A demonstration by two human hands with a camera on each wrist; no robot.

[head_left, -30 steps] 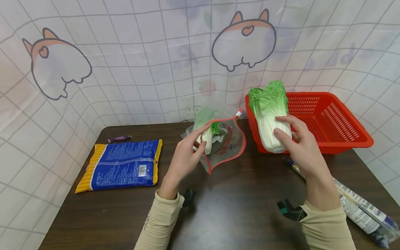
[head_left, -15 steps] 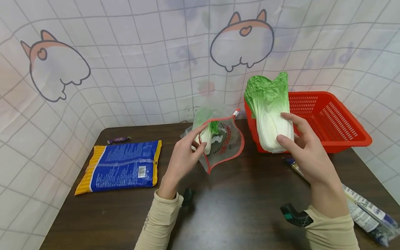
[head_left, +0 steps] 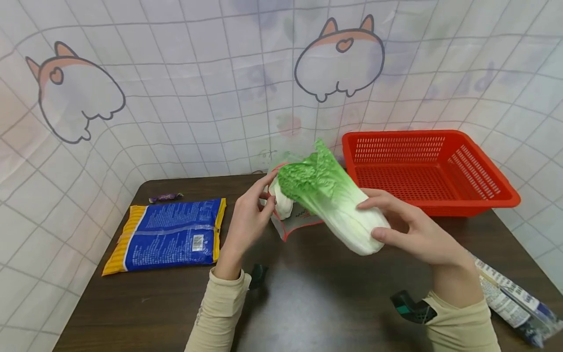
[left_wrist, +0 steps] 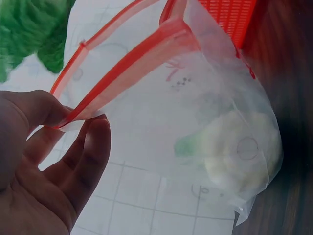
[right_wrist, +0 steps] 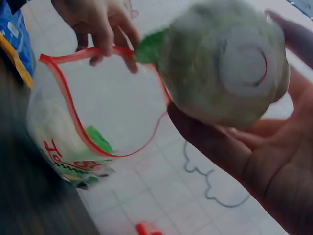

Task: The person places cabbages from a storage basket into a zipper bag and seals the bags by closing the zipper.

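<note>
My left hand pinches the red-edged rim of a clear zip bag, thumb against fingers in the left wrist view. The bag's mouth gapes wide in the right wrist view. Inside it lies a white-stemmed vegetable with green leaves, blurred by the plastic. My right hand grips a napa cabbage round its white base. The cabbage is tilted, its green leafy end pointing up and left, overlapping the bag's opening in the head view. Its round cut base faces the right wrist camera.
A red plastic basket stands at the back right. At the left lies a blue and yellow packet, with a small purple wrapped sweet behind it. A long printed package lies at the right edge. A patterned cloth hangs behind the table.
My right hand has brought the cabbage from in front of the basket leftward to the bag, tipping its leaves left. My left hand keeps the bag's rim and has shifted slightly left.
</note>
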